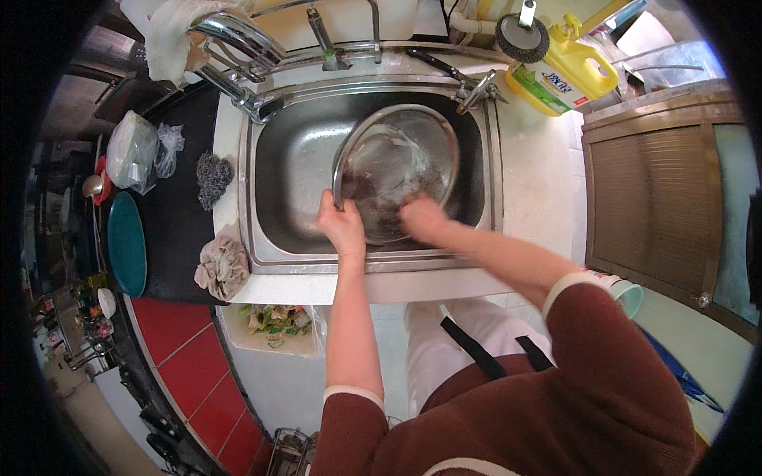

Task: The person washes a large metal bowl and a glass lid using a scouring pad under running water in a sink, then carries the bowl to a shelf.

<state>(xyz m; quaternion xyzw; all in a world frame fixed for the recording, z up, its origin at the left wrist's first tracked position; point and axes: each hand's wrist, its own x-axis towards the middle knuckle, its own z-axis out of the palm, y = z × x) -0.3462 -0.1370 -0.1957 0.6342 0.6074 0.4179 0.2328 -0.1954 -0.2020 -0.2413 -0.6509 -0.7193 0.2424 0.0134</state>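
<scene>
A round stainless steel basin (381,152) stands tilted in the right part of the metal sink (292,169). Its inside is wet, with whitish streaks. My left hand (343,225) grips the basin's rim at the lower left, thumb over the edge. Inside the lower right of the basin is my right hand (424,218), blurred and curled against the inner surface. Whether anything lies under its fingers is hidden.
A chrome faucet (238,95) rises at the sink's back left. A knife (437,62) lies behind the sink near a small metal tap (476,92). Right of them stands a yellow detergent jug (559,80). Steel wool (214,178) and a crumpled cloth (222,268) sit left.
</scene>
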